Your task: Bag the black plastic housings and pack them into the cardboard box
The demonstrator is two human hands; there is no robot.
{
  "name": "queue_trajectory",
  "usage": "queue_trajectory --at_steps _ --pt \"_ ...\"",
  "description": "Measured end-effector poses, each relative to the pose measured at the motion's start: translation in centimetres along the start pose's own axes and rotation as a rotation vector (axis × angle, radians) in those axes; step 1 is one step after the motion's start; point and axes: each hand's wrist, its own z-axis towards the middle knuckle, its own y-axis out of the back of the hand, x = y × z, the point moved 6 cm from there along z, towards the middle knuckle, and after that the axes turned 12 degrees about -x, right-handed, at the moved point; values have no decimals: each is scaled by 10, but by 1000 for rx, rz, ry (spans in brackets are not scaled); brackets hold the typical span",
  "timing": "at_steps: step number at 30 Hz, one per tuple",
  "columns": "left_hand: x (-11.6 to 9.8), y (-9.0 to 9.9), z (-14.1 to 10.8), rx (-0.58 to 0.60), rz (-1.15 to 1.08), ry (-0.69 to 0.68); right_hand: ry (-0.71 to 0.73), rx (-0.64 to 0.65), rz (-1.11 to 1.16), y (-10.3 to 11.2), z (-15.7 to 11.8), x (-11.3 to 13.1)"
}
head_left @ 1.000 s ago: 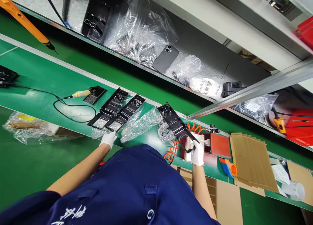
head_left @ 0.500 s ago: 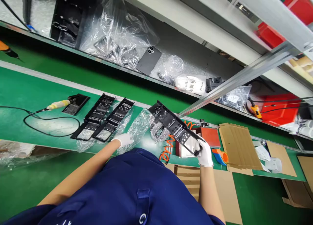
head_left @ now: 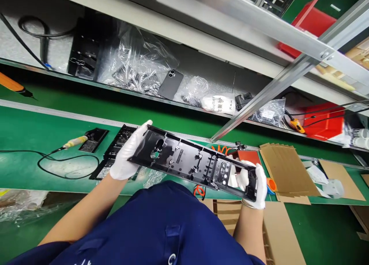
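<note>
A long black plastic housing (head_left: 187,157) is held up in front of my chest, its ribbed inner side facing me. My left hand (head_left: 128,153), in a white glove, grips its left end. At the right end my right hand (head_left: 261,186), gloved too, is closed on the frame; some of its fingers show through the rectangular opening. Behind my left hand lie similar black housings (head_left: 119,136) on the green bench, partly hidden. Further left is a small black part (head_left: 96,140) with a yellow-handled tool (head_left: 75,142) on a black cable touching it.
Above the bench runs a shelf with clear plastic bags (head_left: 138,61), a phone (head_left: 171,84) and a red bin (head_left: 325,122). A metal strut (head_left: 268,92) slants down to the bench. Cardboard sheets (head_left: 288,170) lie at the right. An orange screwdriver (head_left: 13,84) hangs at the left.
My left hand has left the plastic bag on the bench and taken the housing's left end. The housing has come closer and been turned, with my right hand still on its right end.
</note>
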Motion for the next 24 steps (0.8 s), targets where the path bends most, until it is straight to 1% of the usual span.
queue_trajectory --at_steps 3,5,9,12,14,16,20,24 --pt "-4 2 -2 -5 4 21 -77 43 121 -3 1 -2" --pt "-9 3 -3 -16 9 20 -96 62 131 -6 1 -1" --pt "-16 5 -7 -24 -13 3 -66 58 142 -13 -5 4" --pt "-23 6 -11 -4 -62 -33 -8 56 120 -18 -11 9" --pt "-29 6 -13 -7 -80 -62 -6 55 87 -20 -12 9" --pt "-33 6 -14 -27 -74 -59 -32 55 47 -20 -11 7" --pt "-40 7 -18 -103 -37 -35 -97 102 -44 -24 -7 3" --pt "-44 8 -21 -113 -17 -19 -167 139 -75 -28 -8 -3"
